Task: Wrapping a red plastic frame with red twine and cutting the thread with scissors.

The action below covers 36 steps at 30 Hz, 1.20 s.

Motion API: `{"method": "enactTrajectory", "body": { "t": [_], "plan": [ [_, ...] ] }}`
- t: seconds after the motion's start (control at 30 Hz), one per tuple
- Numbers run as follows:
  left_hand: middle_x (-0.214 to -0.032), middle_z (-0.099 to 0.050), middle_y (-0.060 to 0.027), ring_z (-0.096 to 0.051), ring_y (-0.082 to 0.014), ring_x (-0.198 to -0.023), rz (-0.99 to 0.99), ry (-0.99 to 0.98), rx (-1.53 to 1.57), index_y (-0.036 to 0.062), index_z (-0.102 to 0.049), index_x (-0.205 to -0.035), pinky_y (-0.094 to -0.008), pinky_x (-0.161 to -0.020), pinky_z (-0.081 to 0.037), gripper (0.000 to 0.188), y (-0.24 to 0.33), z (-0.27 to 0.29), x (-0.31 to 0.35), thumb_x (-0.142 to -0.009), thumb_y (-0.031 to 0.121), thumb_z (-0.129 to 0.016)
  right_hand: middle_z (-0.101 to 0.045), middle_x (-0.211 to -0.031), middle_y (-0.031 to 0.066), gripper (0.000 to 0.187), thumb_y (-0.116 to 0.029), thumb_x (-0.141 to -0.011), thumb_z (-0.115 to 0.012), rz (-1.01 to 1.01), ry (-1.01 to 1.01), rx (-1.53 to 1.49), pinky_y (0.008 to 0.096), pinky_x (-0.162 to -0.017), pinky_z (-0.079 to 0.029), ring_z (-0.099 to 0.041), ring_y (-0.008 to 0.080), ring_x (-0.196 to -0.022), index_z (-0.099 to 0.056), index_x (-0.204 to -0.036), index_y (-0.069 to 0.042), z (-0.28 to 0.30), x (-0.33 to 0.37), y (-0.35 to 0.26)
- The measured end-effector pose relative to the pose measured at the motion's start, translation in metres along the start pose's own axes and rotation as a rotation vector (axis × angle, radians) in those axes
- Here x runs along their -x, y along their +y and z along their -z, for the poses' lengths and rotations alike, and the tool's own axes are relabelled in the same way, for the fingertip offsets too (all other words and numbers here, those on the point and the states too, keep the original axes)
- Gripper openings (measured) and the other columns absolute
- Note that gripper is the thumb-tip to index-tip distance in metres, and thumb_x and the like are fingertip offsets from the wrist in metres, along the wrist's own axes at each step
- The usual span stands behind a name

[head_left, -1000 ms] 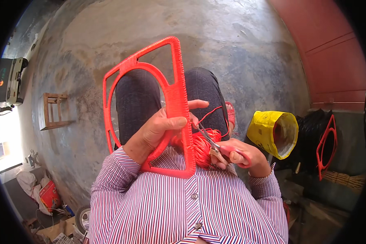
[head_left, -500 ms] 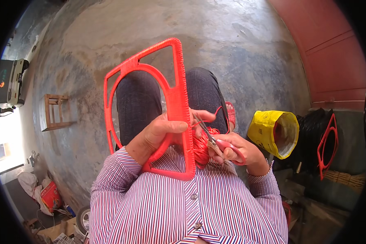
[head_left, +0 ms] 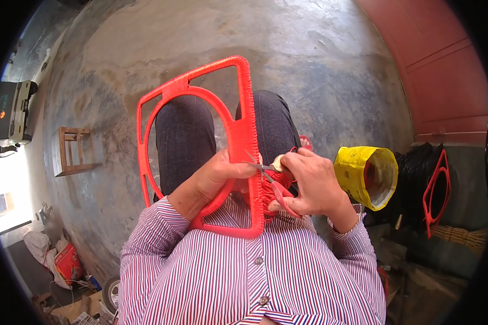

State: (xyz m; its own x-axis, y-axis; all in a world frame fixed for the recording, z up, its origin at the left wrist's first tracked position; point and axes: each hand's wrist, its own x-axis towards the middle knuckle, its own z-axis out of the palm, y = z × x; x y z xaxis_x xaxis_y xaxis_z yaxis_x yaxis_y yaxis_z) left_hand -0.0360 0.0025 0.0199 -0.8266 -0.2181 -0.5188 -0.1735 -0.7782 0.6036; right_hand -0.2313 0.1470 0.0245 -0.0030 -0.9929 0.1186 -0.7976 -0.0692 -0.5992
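Observation:
A red cord-wrapped frame, rectangular with a round ring inside, stands tilted over my lap. My left hand grips its right-hand bar near the middle, thumb on the near face. In my right hand is a pair of scissors with red and cream handles. Their blades are spread apart and lie against the frame's right edge, just by my left thumb. Behind the scissors a bundle of red cord rests in my lap, partly hidden by the frame and my right hand.
An open yellow bag stands on the floor to my right. Beyond it are black coiled material and another red frame. A small wooden stool is at the left, and a red door at the far right.
My right hand has turned and risen, and the scissors' blades have spread and now point left onto the frame's edge. The frame has shifted slightly to the right.

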Motion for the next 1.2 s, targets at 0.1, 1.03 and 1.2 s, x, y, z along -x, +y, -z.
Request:
{"method": "enactTrajectory", "body": {
  "t": [0.1, 1.03, 1.2],
  "plan": [
    [-0.092, -0.068, -0.0044, -0.066, -0.013, -0.075, -0.022, -0.002, -0.041, 0.004, -0.064, -0.108, -0.0274, -0.069, -0.055, 0.034, -0.004, 0.004, -0.002, -0.084, 0.023, -0.079, -0.062, -0.077, 0.0092, 0.072, -0.07, -0.065, -0.081, 0.046, -0.004, -0.019, 0.0399, -0.067, -0.05, -0.06, 0.0287, -0.074, -0.061, -0.088, -0.004, 0.002, -0.013, -0.003],
    [-0.102, -0.06, -0.0143, -0.058, -0.0161, -0.074, -0.44, -0.093, 0.032, 0.0055, -0.053, -0.092, -0.0231, -0.06, -0.051, 0.028, -0.002, 0.044, -0.007, -0.086, 0.02, -0.077, -0.063, -0.085, 0.0111, 0.021, -0.01, -0.077, -0.071, -0.256, 0.013, -0.894, 0.0349, -0.076, -0.051, -0.065, 0.0251, -0.087, -0.054, -0.088, -0.003, -0.038, 0.02, 0.044],
    [-0.101, -0.06, -0.0141, -0.056, -0.0161, -0.073, -0.415, -0.122, 0.087, 0.0048, -0.055, -0.095, -0.0244, -0.056, -0.05, 0.022, 0.001, 0.054, -0.007, -0.09, 0.016, -0.074, -0.06, -0.092, 0.0045, 0.022, -0.006, -0.073, -0.067, -0.258, 0.452, -1.439, 0.0303, -0.082, -0.048, -0.059, 0.0152, -0.09, -0.056, -0.091, -0.004, -0.004, 0.073, 0.103]
  ]
}}
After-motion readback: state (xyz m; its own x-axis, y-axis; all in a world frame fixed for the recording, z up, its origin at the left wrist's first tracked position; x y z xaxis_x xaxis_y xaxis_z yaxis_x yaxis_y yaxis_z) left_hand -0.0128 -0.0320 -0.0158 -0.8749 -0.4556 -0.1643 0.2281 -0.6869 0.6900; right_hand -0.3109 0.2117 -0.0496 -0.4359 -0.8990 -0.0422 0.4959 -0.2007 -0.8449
